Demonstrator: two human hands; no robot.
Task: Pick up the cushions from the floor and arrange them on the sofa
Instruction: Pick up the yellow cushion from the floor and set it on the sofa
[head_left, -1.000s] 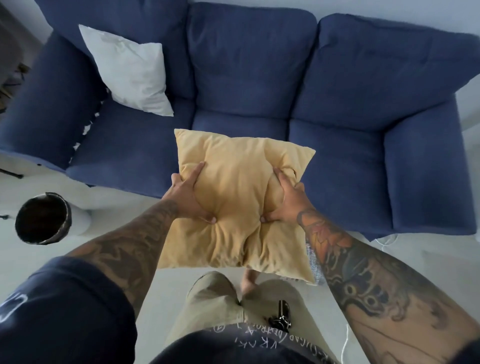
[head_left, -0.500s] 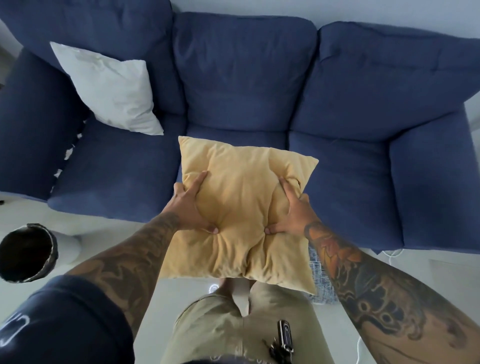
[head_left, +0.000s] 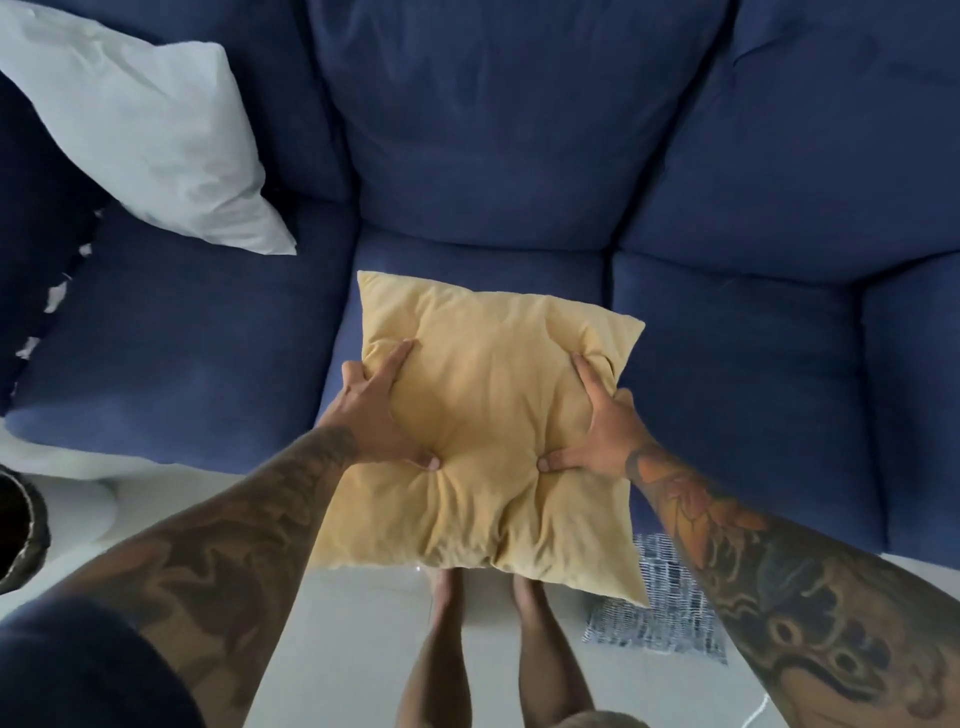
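Hands grip the soft square mustard-yellow fabric cushion (head_left: 488, 441) by its sides, left hand (head_left: 379, 415) and right hand (head_left: 597, 431), above the navy sofa's (head_left: 727, 364) middle seat; it should be stood against the backrest.

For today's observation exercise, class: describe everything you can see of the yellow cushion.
The yellow cushion is square, mustard-coloured, in a soft, velvety-looking fabric, plump and creased. It is held in the air in front of the sofa's middle seat, tilted with its far edge over the seat and its near edge over the floor. The left hand and right hand hold its two sides, thumbs pressing dimples into its face. Each grip is shut on it. Nothing else visibly touches it.
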